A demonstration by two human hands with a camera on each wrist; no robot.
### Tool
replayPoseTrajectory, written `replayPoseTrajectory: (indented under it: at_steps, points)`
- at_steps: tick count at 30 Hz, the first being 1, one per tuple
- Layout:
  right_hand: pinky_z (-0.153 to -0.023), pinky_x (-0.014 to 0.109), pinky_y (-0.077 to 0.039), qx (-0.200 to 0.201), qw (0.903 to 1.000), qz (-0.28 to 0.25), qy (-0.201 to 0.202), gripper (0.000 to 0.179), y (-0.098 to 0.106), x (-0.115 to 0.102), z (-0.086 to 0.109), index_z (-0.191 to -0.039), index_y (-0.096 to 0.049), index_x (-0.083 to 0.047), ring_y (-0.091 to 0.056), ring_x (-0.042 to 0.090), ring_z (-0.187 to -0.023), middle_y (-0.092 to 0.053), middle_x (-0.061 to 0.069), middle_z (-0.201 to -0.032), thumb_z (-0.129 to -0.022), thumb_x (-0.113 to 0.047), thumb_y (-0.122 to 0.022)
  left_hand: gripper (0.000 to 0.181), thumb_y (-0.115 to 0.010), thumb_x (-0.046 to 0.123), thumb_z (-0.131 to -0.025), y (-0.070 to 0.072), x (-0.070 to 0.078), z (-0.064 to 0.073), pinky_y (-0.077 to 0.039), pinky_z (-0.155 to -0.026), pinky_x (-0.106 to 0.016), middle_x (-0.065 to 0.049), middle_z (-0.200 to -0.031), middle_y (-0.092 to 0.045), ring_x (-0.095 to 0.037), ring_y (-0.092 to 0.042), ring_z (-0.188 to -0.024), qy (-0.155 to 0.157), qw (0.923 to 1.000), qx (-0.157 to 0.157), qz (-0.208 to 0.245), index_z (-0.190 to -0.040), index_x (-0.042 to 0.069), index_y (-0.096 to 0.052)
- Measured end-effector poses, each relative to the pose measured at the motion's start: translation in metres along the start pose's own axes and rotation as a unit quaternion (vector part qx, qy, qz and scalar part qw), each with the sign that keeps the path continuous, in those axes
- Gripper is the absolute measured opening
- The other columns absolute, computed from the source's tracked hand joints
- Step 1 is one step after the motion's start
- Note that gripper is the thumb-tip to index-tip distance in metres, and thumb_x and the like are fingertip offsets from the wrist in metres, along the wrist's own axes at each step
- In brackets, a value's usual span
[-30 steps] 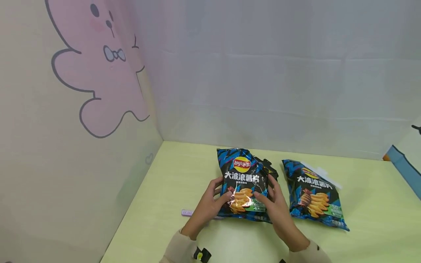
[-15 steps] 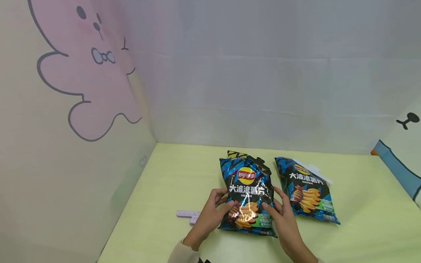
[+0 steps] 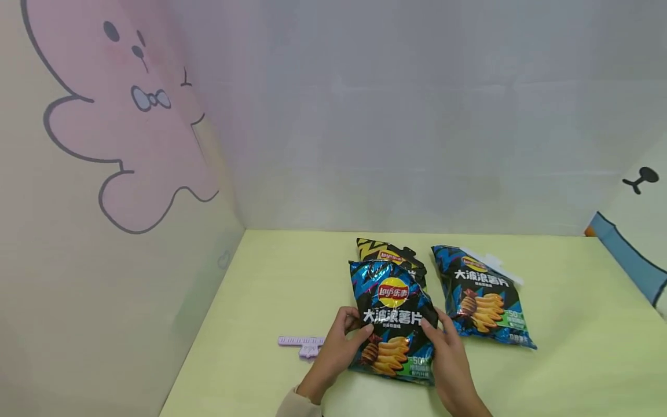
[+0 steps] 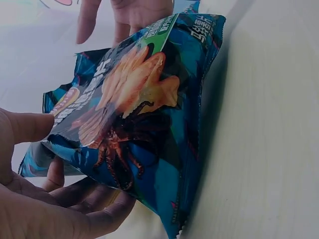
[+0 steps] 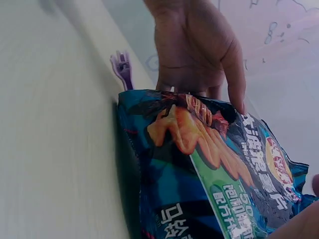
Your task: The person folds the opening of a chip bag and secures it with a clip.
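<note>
A blue and black potato chip bag (image 3: 385, 347) (image 4: 144, 109) (image 5: 199, 164) is held by its two sides, its printed front facing up toward the head camera. My left hand (image 3: 336, 353) (image 4: 55, 204) grips its left side, thumb on the front and fingers curled beneath. On the right side my right hand (image 3: 450, 365) grips it, thumb over the front. In the right wrist view only a part of the right hand shows at the lower right corner. A purple sealing clip (image 3: 301, 341) (image 5: 122, 69) lies by the left hand, partly hidden by it.
Behind the held bag lies a yellow and black chip bag (image 3: 371, 250) with a black clip (image 3: 410, 258) on it. A second blue chip bag (image 3: 487, 301) lies to the right, a white clip (image 3: 492, 265) across its top corner. A wall (image 3: 417, 145) bounds the table's back.
Both hands have drawn the blue bag toward the person, uncovering more of the yellow and black bag behind it. The right thumb has shifted higher on the front. The head view has shifted too.
</note>
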State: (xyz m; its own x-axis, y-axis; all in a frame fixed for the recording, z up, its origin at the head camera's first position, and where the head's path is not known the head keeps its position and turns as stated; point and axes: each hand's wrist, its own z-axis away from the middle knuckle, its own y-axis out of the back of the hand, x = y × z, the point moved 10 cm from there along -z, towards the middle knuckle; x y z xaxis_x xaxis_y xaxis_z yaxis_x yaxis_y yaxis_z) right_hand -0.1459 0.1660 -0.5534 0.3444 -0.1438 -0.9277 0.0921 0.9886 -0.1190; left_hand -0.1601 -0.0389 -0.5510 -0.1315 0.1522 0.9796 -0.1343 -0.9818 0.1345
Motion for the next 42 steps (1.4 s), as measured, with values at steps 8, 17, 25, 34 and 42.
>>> replayPoseTrajectory:
  at_steps: [8, 17, 25, 34, 42]
  points:
    - [-0.129, 0.039, -0.017, -0.031, 0.9916, -0.122, -0.025, 0.077, -0.001, 0.012, -0.004, -0.162, -0.008, -0.01, -0.016, 0.018, -0.153, -0.016, 0.006, -0.167, -0.106, -0.056, -0.033, 0.063, -0.068, 0.041, -0.096, 0.005, -0.007, -0.002, -0.048, -0.107, -0.054, -0.017, -0.147, -0.052, -0.032, -0.054, -0.13, 0.025, 0.9993, -0.021, -0.02, -0.141, 0.012, -0.034]
    - [-0.1, 0.018, -0.047, -0.024, 0.9914, -0.129, 0.006, 0.045, 0.003, -0.012, -0.012, -0.136, -0.051, -0.018, -0.052, 0.003, -0.12, -0.062, -0.017, -0.122, -0.106, -0.05, -0.041, 0.075, -0.063, 0.05, -0.097, 0.026, 0.076, -0.054, -0.04, -0.113, -0.061, -0.014, -0.155, -0.043, -0.035, -0.046, -0.14, -0.095, 0.9883, -0.035, -0.114, -0.155, 0.019, -0.027]
    - [-0.1, 0.015, -0.047, -0.005, 0.9898, -0.142, -0.003, 0.048, 0.0, -0.011, -0.01, -0.14, -0.049, -0.015, -0.049, 0.001, -0.122, -0.058, -0.018, -0.126, -0.105, -0.048, -0.046, 0.036, -0.053, 0.042, -0.104, 0.002, 0.159, -0.097, -0.052, -0.098, -0.045, -0.002, -0.126, -0.068, -0.02, -0.063, -0.11, -0.193, 0.9097, -0.137, -0.342, -0.131, 0.021, -0.065]
    - [-0.097, 0.014, -0.049, 0.01, 0.9919, -0.127, 0.007, 0.022, -0.002, -0.013, -0.008, -0.112, -0.07, -0.026, -0.049, 0.005, -0.116, -0.059, -0.015, -0.119, -0.105, -0.037, -0.053, 0.048, -0.052, 0.04, -0.105, -0.04, 0.154, -0.092, -0.031, -0.053, -0.023, 0.008, -0.053, -0.032, -0.009, -0.031, -0.047, -0.175, 0.8237, -0.296, -0.451, -0.063, 0.017, -0.054]
    - [-0.096, 0.013, -0.049, 0.029, 0.9956, -0.084, 0.028, 0.018, 0.001, -0.017, -0.006, -0.114, -0.071, -0.021, -0.053, 0.007, -0.115, -0.062, -0.015, -0.118, -0.1, -0.03, -0.064, 0.028, -0.059, 0.034, -0.102, -0.047, 0.159, -0.078, -0.044, -0.067, -0.023, 0.005, -0.072, -0.06, -0.008, -0.048, -0.06, -0.201, 0.8077, -0.312, -0.458, -0.087, 0.014, -0.073]
